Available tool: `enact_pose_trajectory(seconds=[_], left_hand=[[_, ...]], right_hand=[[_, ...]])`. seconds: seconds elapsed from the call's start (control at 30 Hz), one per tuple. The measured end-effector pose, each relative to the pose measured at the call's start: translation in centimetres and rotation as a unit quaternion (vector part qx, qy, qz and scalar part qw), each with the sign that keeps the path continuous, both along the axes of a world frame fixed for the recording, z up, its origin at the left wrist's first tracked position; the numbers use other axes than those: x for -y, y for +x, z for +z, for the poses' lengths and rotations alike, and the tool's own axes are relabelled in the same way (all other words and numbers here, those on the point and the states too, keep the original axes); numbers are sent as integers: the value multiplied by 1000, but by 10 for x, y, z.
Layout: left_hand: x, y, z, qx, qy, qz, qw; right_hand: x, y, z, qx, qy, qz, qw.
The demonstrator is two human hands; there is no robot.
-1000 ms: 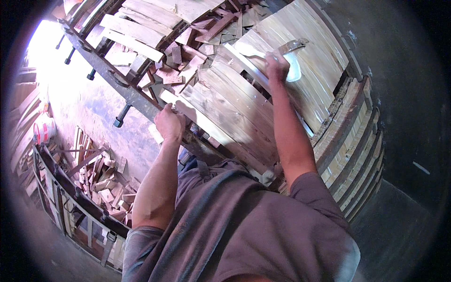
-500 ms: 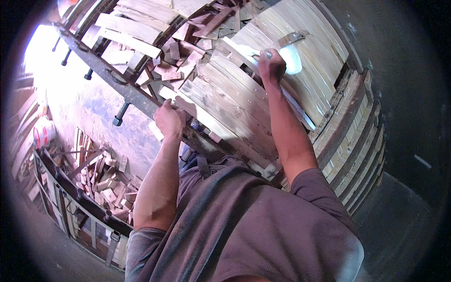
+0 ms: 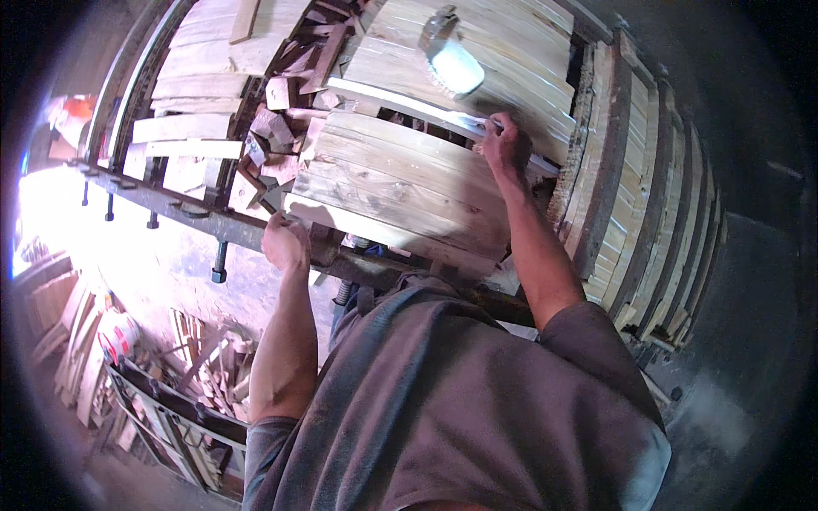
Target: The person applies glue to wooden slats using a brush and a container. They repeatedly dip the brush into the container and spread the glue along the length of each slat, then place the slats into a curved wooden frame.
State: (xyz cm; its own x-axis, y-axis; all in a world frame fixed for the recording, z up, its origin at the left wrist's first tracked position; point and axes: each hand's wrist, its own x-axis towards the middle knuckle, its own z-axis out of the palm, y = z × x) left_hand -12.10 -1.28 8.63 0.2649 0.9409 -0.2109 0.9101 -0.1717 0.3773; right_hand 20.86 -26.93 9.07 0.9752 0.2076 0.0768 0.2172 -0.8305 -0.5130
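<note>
My right hand (image 3: 504,146) is closed in a pinch above a narrow wooden strip (image 3: 383,100) with wet white glue on it; what the fingers hold is too small to make out. The strip stands between two panels of boards, a near panel (image 3: 388,166) and a far panel (image 3: 503,38). On the far panel sits a container of white glue (image 3: 457,68) with a dark part at its upper end. My left hand (image 3: 287,243) is curled at the metal rail (image 3: 230,228), close to a dark bent piece (image 3: 260,187). Its grip is partly hidden.
Wood offcuts (image 3: 273,123) fill the gap left of the panels. Another board stack (image 3: 192,85) lies beyond them. Large bolts (image 3: 220,262) hang from the rail. Slatted wood layers (image 3: 630,187) rise at right. A scrap bin (image 3: 179,409) and a white bucket (image 3: 118,332) stand lower left.
The view has turned, shifting the panels and rail in the picture. My right hand has slid rightward along the strip. My left hand stays near the rail by the near panel's corner.
</note>
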Motion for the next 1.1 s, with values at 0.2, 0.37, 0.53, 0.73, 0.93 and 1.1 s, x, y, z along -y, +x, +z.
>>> enact_pose_trajectory(seconds=[0.2, 0.37, 0.53, 0.73, 0.93, 1.1], left_hand=[[3, 2, 4, -2, 5, -20, 1000], [0, 3, 1, 10, -27, 15, 999], [3, 6, 3, 45, -49, 26, 997], [-7, -7, -17, 46, -35, -19, 998], [-28, -32, -62, 102, -38, 8, 994], [-3, -2, -15, 38, -16, -56, 998]], right_hand=[[64, 0, 2, 82, -34, -18, 996], [108, 1, 4, 123, -29, -46, 991], [153, 1, 8, 129, -59, -84, 986], [207, 2, 2, 137, -49, -122, 982], [246, 4, -16, 187, 85, -158, 966], [243, -10, -4, 140, -5, -159, 977]])
